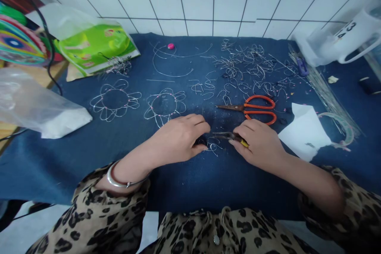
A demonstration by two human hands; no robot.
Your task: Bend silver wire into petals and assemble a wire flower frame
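Note:
My right hand (257, 141) is wrapped around a pair of pliers (228, 135) with a yellow handle, its jaws pointing left. Facing it, my left hand (186, 135) has its fingers curled near a small bent wire piece (212, 147) on the cloth; whether they grip it is hidden. Just beyond my right hand lie scissors (260, 105) with orange handles, blades to the left. Two flower-shaped wire rings, one at far left (115, 100) and one nearer (164, 103), rest beyond my left hand.
Bent wire pieces (250, 61) lie heaped at the back. White paper (308, 131), a roll of tape (347, 127) and a bundle of straight wires (330, 91) are on the right, below a white jug (351, 39). Plastic bags (98, 45) stand left on the blue cloth (119, 143).

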